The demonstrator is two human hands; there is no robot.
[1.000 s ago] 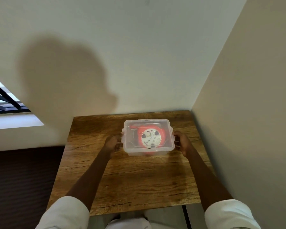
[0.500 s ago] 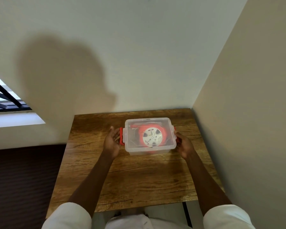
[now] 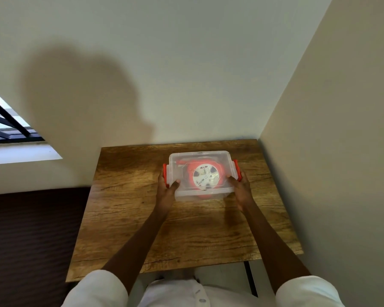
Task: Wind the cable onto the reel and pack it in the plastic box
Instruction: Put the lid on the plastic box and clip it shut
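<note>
Well, from my seat the clear rectangular plastic box with its lid on sits on the wooden surface toward the far edge, nearer the far right corner than the left. Inside it lies the red cable reel with a white round face, so the packing looks nearly done. My left hand grips the box's left end, thumb on the lid, beside the red latch; my right hand holds the right end at the other red latch, fingers curled around it. I judge the box stiff but slick and fairly light, the reel giving it most of its weight. The ends under the latches are the surest place to hold; the smooth walls could slip.
</note>
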